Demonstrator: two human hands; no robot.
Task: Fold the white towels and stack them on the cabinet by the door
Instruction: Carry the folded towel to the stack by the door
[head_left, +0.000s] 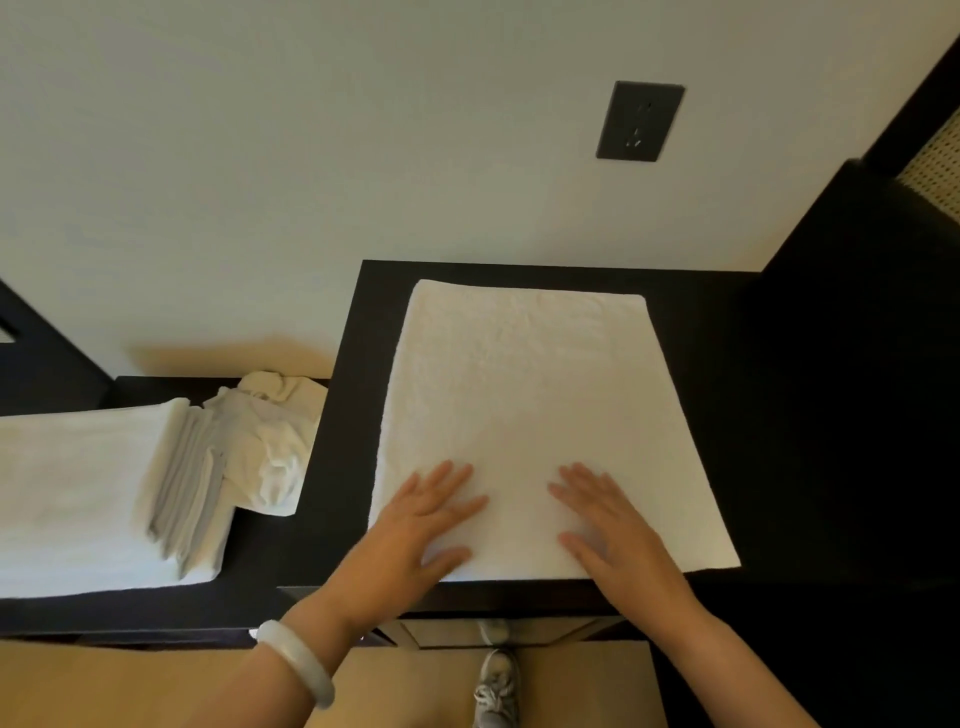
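A white towel (524, 395) lies flat on the dark cabinet top (717, 405) against the wall. My left hand (415, 530) presses flat on the towel's near left part, fingers straight and spread. My right hand (613, 530) lies flat on its near right part in the same way. On a lower dark surface to the left sits a stack of folded white towels (98, 493). A crumpled white towel (270, 441) lies beside that stack, between it and the cabinet.
A dark wall socket (640, 120) is on the pale wall above the cabinet. A tall dark piece of furniture (857, 364) stands at the right. My shoe (496, 686) shows on the wooden floor below the cabinet edge.
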